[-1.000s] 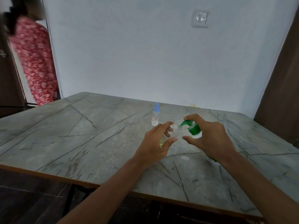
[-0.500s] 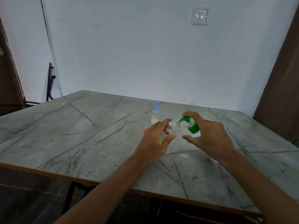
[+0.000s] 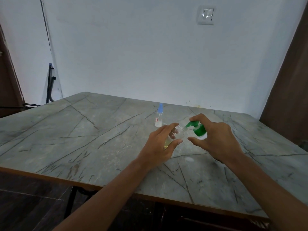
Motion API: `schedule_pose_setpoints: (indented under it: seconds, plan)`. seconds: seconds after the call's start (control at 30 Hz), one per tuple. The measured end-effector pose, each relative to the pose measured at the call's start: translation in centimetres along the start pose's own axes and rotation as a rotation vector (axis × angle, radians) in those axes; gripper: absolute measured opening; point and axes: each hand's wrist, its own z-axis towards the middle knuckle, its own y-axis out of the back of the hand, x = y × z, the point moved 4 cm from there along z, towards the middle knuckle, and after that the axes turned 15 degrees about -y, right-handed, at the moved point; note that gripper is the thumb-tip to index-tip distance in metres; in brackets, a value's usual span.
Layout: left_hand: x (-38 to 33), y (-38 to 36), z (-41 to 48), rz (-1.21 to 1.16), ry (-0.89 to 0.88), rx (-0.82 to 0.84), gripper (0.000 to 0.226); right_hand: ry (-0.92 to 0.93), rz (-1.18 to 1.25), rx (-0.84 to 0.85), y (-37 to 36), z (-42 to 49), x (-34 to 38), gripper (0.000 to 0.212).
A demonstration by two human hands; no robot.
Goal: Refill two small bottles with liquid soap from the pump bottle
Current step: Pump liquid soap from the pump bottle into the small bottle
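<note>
Near the counter's (image 3: 100, 134) middle, the left hand (image 3: 160, 147) gripped 1 clear small bottle (image 3: 179, 133) tilted, mouth rightward at the green pump nozzle (image 3: 191, 124), which the right hand (image 3: 218, 140) clasped.

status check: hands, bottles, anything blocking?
Left hand holds small clear bottle, tilted. Right hand on green pump bottle, nozzle at its mouth. Blue-capped bottle waits behind, upright. Nothing in the way.
</note>
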Motion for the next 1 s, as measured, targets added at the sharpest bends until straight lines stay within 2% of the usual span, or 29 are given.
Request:
schedule_pose_setpoints:
  seconds: [0.23,0.57,0.87,1.0]
  plan:
    - [0.09,0.15,0.00,-0.003,0.014,-0.027,0.045,0.044,-0.070,-0.027,-0.34,-0.11,-0.11,0.079]
    - [0.05,0.21,-0.06,-0.002,0.030,-0.028,0.043,0.076,-0.049,-0.040,0.07,-0.32,0.21,0.076]
    - [0.06,0.02,-0.14,0.007,0.023,0.001,0.045,0.014,-0.005,-0.032,0.11,-0.36,0.14,0.057]
    - [0.11,-0.05,-0.08,-0.003,0.023,0.005,0.045,0.008,0.000,-0.031,0.12,-0.36,0.18,0.058]
